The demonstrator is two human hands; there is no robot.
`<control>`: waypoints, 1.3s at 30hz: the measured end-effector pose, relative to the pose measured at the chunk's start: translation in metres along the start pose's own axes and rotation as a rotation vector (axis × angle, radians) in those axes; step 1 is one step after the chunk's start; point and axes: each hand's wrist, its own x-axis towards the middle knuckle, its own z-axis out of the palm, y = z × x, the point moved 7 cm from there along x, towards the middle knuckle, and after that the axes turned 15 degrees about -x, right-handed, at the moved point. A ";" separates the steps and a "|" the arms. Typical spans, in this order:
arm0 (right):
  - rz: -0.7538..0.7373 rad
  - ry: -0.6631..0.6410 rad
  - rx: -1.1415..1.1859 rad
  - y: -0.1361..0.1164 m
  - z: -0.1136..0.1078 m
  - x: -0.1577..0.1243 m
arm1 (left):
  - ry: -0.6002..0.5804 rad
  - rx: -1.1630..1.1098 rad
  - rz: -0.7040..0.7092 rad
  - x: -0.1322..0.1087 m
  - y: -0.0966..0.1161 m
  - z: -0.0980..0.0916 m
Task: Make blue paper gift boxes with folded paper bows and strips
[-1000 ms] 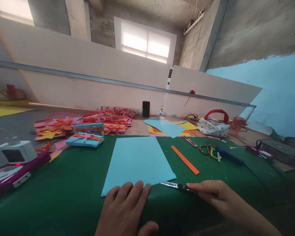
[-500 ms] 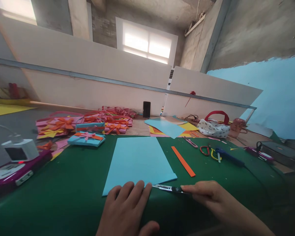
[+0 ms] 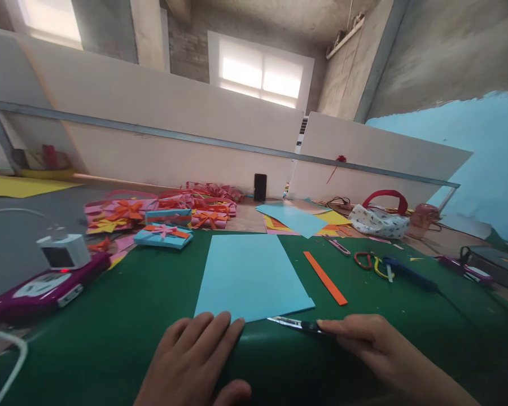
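A light blue sheet of paper lies on the green mat, with a folded or partly cut strip along its near right edge. My left hand lies over the sheet's near left edge, fingers outstretched and fingertips touching it. In my right hand is a utility knife, its blade pointing left at the near edge of the paper. Whether the tip touches the paper I cannot tell. An orange paper strip lies to the right of the sheet.
Blue gift box with bow and pink paper pieces stand back left. A purple power strip with a white charger is at left. Red-handled pliers, a blue glue gun and a pink cutter lie right.
My left hand has slid left along the paper's near edge, away from the knife. The knife stays by that edge. The whole view has shifted slightly, so things appear farther right.
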 end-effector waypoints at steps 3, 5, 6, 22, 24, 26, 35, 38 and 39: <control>-0.008 -0.023 -0.026 -0.002 0.001 0.001 | -0.010 -0.001 -0.009 0.003 0.003 -0.001; -0.016 -0.044 -0.038 -0.006 0.003 0.002 | -0.013 -0.009 -0.018 0.004 0.004 -0.001; -0.020 -0.051 -0.042 -0.008 0.005 0.003 | -0.014 -0.015 -0.022 0.004 0.004 -0.002; -0.057 -0.074 -0.092 -0.042 0.011 0.013 | 0.082 -0.071 0.068 -0.009 -0.018 -0.014; -0.068 -0.068 -0.088 -0.039 0.012 0.013 | 0.084 -0.083 0.009 -0.010 -0.024 -0.020; -0.085 -0.068 -0.077 -0.037 0.013 0.013 | 0.077 -0.104 -0.005 -0.010 -0.024 -0.023; -0.163 -0.061 -0.130 -0.060 0.016 0.020 | 0.051 -0.159 0.001 -0.008 -0.019 -0.023; -0.173 -0.064 -0.141 -0.070 0.018 0.023 | 0.047 -0.166 -0.006 -0.009 -0.019 -0.022; -0.168 -0.064 -0.132 -0.072 0.018 0.024 | 0.044 -0.170 -0.012 -0.010 -0.018 -0.022</control>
